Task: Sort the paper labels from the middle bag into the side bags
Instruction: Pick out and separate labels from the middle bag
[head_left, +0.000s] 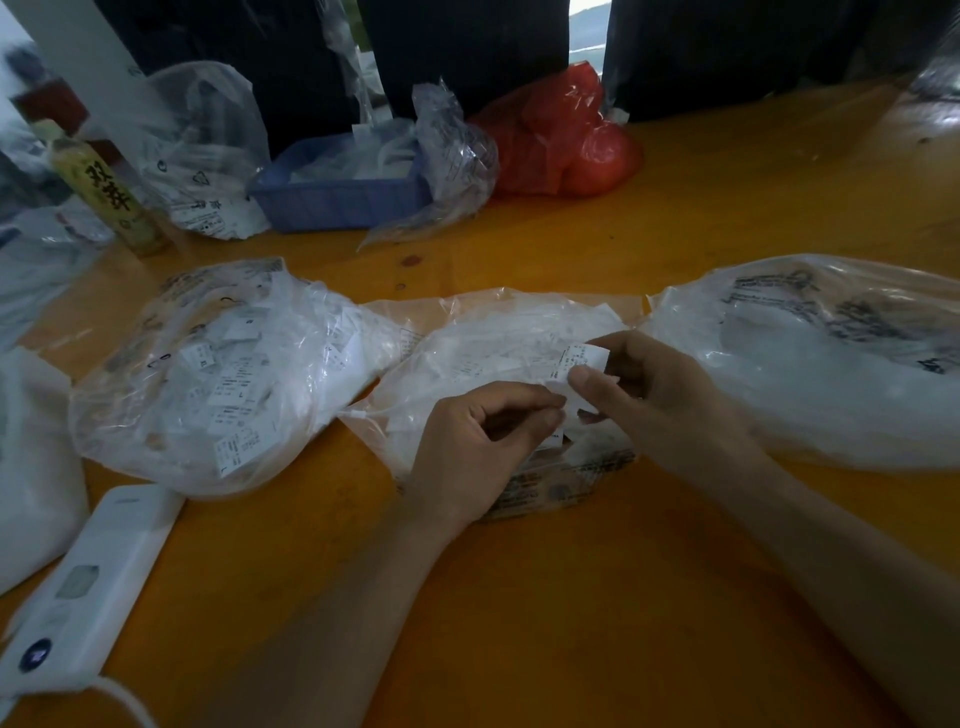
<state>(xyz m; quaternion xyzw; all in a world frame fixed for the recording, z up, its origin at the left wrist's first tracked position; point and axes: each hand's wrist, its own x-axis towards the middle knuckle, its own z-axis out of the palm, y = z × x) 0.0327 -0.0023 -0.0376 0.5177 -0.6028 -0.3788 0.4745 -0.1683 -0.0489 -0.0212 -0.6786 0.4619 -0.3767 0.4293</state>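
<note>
We see both hands over the middle bag (483, 358) on the orange worktop (571, 597). Our right hand (660, 400) pinches a paper label (579, 364) — its grip is closed on it. Our left hand (478, 447) pinches the label's low edge too. The left bag (218, 374) and right bag (831, 364) lie on each side.

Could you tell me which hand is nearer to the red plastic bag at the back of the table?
The right hand is nearer: the red plastic bag lies beyond it, slightly to its left. The left hand sits closer to the person, further left.
</note>
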